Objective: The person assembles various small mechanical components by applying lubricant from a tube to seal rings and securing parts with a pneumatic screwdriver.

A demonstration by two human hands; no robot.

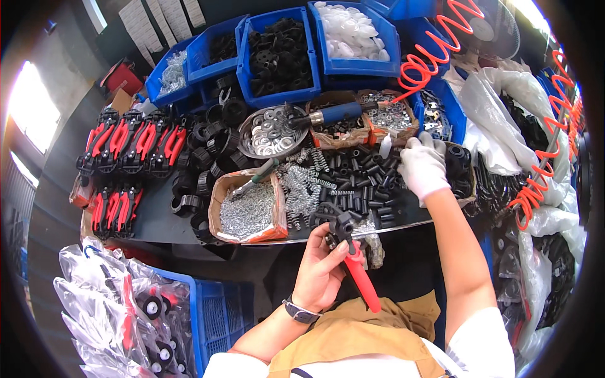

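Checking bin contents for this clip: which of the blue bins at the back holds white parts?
The blue bin at top centre-right; it alone is full of white parts, while its neighbours hold black or metal pieces.

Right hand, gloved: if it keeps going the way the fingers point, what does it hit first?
The right hand points up and away over the black cylindrical parts. First in line is probably the cardboard box of small metal parts, then the blue bins. Depth is unclear.

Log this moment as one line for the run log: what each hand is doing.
left hand: holds red-and-black tool | right hand: white glove, on black tubes | nearby: springs, box of screws
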